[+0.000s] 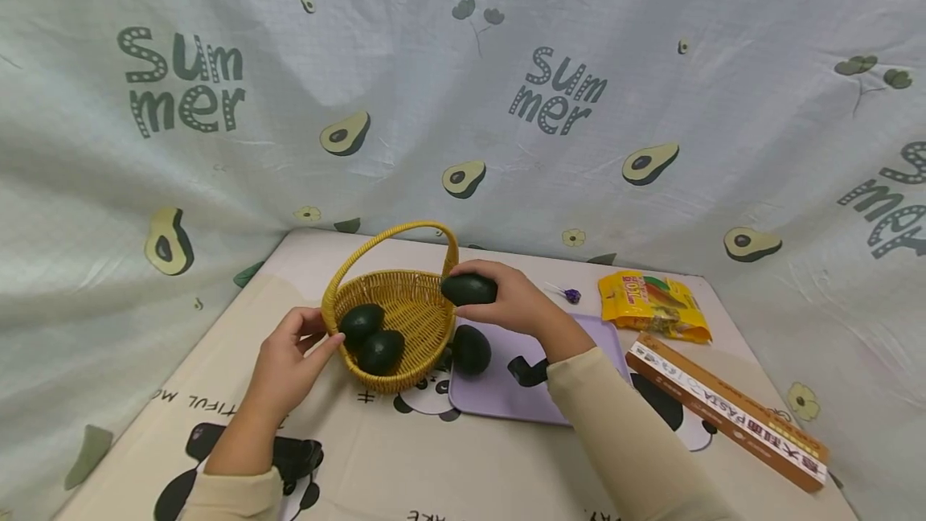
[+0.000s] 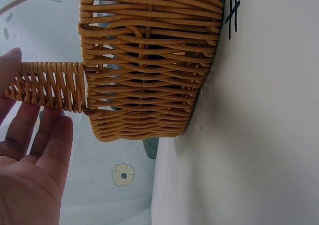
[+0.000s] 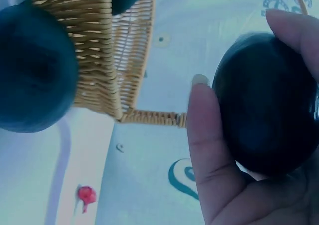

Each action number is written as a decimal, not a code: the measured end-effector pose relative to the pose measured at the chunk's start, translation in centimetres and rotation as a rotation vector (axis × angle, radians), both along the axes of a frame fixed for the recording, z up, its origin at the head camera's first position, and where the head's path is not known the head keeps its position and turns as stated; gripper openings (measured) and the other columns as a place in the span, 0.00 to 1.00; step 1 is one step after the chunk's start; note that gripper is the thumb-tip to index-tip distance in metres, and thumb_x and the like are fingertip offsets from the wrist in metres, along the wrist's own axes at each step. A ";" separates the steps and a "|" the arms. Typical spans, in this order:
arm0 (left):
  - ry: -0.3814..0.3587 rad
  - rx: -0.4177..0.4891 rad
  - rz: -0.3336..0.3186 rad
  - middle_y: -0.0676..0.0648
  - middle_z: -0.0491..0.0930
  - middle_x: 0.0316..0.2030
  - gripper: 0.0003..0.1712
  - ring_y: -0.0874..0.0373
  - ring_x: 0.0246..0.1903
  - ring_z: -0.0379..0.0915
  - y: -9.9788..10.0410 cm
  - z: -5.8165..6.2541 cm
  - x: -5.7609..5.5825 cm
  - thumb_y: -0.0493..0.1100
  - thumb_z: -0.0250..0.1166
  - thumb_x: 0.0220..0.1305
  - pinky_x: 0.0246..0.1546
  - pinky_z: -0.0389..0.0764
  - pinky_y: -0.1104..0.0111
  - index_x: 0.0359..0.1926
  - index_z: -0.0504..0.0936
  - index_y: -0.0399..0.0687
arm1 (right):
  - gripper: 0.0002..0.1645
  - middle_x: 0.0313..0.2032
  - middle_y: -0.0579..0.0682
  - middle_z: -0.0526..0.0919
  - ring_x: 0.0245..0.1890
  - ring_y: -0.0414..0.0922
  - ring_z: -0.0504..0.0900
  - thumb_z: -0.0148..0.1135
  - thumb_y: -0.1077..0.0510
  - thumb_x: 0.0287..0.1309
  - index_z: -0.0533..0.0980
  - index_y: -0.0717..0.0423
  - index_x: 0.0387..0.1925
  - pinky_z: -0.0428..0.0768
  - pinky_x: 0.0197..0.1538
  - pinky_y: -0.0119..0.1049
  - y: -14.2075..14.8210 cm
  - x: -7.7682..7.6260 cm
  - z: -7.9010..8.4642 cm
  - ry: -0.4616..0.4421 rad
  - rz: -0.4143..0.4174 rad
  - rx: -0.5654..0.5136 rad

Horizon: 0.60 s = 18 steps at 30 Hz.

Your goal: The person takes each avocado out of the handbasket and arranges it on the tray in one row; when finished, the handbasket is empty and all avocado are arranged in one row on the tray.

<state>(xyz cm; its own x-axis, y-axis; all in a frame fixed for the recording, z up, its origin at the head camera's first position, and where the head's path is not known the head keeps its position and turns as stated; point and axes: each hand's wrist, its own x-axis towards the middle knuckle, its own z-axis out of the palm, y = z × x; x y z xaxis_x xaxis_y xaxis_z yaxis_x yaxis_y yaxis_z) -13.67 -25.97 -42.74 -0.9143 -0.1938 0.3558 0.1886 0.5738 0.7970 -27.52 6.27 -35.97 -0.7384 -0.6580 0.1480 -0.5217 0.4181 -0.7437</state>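
My right hand [image 1: 510,300] grips a dark green avocado [image 1: 469,289] at the right rim of a yellow wicker basket [image 1: 423,328]. In the right wrist view, thumb and fingers wrap the held avocado [image 3: 266,105]. Two more avocados [image 1: 380,352] lie inside the basket, on its left. With thumb and fingers, my left hand [image 1: 292,356] holds the base of the basket's handle [image 2: 52,85]. Another avocado [image 1: 471,350] sits on the left end of a lilac tray [image 1: 506,404], beside the basket.
On the right are a yellow snack bag [image 1: 654,305] and a long pasta box [image 1: 723,408]. A wrapped lollipop [image 1: 571,295] lies behind the tray. A printed cloth [image 1: 405,87] hangs close behind the table [image 1: 383,457].
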 end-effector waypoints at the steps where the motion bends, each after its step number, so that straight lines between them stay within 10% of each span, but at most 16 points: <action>1: 0.001 0.000 0.000 0.43 0.80 0.54 0.20 0.50 0.56 0.78 0.0 0.0 0.0 0.42 0.71 0.68 0.59 0.80 0.58 0.55 0.75 0.41 | 0.33 0.62 0.41 0.78 0.54 0.49 0.79 0.75 0.51 0.58 0.76 0.38 0.64 0.84 0.53 0.45 0.2 0.0 -0.1 -0.002 -0.012 -0.002; 10: -0.012 0.002 -0.002 0.44 0.80 0.54 0.20 0.51 0.56 0.78 -0.1 -0.1 0.0 0.44 0.70 0.68 0.59 0.80 0.61 0.55 0.75 0.42 | 0.36 0.70 0.46 0.73 0.54 0.53 0.77 0.66 0.55 0.61 0.71 0.32 0.70 0.83 0.53 0.47 2.4 0.6 -1.4 -0.047 -0.099 0.056; 18: 0.001 -0.002 0.002 0.46 0.81 0.53 0.20 0.75 0.51 0.73 -0.1 -0.1 -0.2 0.44 0.71 0.68 0.57 0.79 0.79 0.55 0.75 0.43 | 0.31 0.64 0.47 0.77 0.56 0.53 0.77 0.74 0.52 0.58 0.75 0.31 0.63 0.83 0.58 0.52 3.7 0.8 -2.4 0.031 -0.140 0.101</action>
<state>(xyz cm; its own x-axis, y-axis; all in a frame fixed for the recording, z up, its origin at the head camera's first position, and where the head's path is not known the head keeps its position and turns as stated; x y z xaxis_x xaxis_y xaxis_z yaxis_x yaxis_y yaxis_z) -13.90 -26.09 -42.88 -0.9137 -0.1946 0.3568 0.1881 0.5758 0.7957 -26.75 10.00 -38.39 -0.8201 -0.5615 0.1107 -0.4751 0.5600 -0.6787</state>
